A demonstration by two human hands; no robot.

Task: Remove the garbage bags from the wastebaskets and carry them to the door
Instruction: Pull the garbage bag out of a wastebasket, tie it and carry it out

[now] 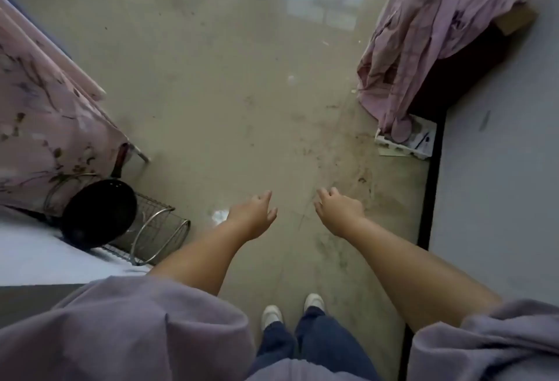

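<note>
My left hand and right hand out over the floor, fingers loose, holding nothing, black pan left of them, in a wire rack

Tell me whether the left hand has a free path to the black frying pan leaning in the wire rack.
Probably yes: the left hand hangs open over bare floor, nothing lies between it and the black frying pan.

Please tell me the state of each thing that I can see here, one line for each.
left hand: open, holds nothing
right hand: open, holds nothing
black pan: leaning on the wire rack
wire rack: standing on the floor
pink cloth: hanging down to the floor
</note>
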